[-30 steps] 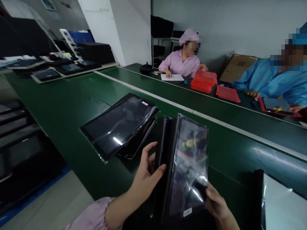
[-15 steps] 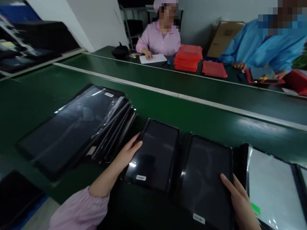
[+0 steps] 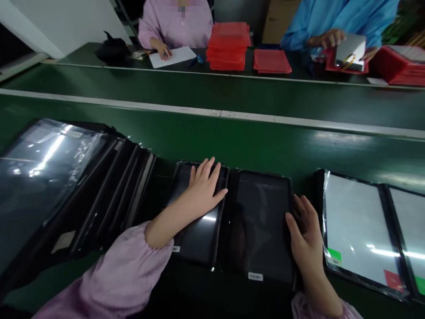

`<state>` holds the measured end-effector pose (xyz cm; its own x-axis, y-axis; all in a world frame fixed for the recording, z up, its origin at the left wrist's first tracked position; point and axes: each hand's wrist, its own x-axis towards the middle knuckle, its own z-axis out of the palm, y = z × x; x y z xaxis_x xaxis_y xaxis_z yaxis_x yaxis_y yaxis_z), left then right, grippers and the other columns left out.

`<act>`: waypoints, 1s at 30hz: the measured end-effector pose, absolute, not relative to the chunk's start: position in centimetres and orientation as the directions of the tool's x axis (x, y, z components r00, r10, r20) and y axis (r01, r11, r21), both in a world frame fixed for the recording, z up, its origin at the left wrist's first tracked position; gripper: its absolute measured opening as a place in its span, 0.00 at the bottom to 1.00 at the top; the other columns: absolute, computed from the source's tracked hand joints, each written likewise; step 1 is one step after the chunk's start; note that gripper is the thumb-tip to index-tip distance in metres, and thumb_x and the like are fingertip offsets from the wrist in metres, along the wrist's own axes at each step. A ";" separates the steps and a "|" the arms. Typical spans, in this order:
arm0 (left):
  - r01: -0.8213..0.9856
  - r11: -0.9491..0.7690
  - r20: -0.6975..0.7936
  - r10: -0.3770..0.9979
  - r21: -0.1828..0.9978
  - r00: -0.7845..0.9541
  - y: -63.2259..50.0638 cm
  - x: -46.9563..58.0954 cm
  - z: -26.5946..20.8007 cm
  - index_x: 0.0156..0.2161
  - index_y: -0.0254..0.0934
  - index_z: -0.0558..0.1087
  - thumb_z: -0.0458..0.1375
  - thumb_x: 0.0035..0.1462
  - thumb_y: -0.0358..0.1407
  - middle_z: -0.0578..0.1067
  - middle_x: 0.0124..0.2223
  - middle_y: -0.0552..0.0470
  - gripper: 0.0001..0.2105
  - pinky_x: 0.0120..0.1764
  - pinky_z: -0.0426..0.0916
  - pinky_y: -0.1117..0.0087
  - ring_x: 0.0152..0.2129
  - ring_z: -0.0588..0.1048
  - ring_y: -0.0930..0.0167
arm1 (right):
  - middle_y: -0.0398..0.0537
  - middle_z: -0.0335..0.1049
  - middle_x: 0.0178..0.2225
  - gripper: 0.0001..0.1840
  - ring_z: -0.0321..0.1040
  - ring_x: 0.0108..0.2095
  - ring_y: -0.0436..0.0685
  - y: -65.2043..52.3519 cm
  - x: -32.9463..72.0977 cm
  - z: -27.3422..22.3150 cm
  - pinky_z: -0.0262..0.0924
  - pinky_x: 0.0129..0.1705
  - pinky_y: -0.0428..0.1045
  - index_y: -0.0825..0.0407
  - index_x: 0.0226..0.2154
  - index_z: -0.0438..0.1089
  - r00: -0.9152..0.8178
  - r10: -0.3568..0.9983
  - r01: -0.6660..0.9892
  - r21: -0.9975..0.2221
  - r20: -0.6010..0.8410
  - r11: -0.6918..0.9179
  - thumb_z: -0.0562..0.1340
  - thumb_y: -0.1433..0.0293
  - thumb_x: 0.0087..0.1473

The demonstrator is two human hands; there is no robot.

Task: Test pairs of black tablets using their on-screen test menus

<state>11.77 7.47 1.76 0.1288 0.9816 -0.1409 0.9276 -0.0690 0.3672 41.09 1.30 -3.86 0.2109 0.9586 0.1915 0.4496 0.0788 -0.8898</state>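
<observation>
- While the left hand point(image 3: 206, 186), fingers spread, partly hides the left tablet point(image 3: 195, 239) toward the worktop's point(image 3: 239, 141) near edge,
- the right hand point(image 3: 305, 235), loosely unclenched, flanks the right tablet point(image 3: 262, 226);
- leftmost stack point(image 3: 66, 190) cut off.

Glossy black screens point(image 3: 262, 221) and wrinkled, shiny clear plastic film point(image 3: 84, 153) catch the light on a smooth, faintly gleaming green worktop point(image 3: 186, 137), with a matt pink cloth sleeve point(image 3: 116, 270), red plastic-looking folders point(image 3: 227, 48) and matt white paper point(image 3: 172, 56).
</observation>
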 end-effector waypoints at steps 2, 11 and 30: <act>0.951 -0.098 -0.125 0.982 0.294 0.140 9.1 13.2 1.6 0.73 0.29 0.62 0.54 0.68 0.42 0.60 0.77 0.30 0.33 0.73 0.48 0.33 0.75 0.56 0.45 | 0.59 0.72 0.66 0.33 0.71 0.65 0.68 1.5 41.5 -3.9 0.72 0.62 0.67 0.41 0.72 0.60 0.218 0.953 0.439 -0.893 0.208 0.095 0.63 0.54 0.70; 0.969 -0.132 -0.008 0.991 0.207 0.137 10.2 13.6 0.8 0.67 0.25 0.72 0.52 0.65 0.43 0.75 0.66 0.31 0.31 0.68 0.64 0.43 0.64 0.72 0.46 | 0.55 0.74 0.65 0.34 0.79 0.57 0.62 2.3 42.0 -3.9 0.78 0.57 0.62 0.39 0.76 0.51 0.163 0.959 0.470 -0.873 0.230 0.130 0.59 0.61 0.74; 0.929 -0.126 -0.009 0.990 0.347 0.137 11.0 13.5 1.0 0.66 0.31 0.74 0.54 0.63 0.41 0.78 0.64 0.34 0.29 0.64 0.66 0.41 0.62 0.73 0.47 | 0.59 0.66 0.69 0.52 0.64 0.70 0.70 3.4 41.7 -3.4 0.64 0.68 0.72 0.41 0.80 0.28 -0.067 0.968 0.557 -0.797 0.240 0.236 0.61 0.55 0.70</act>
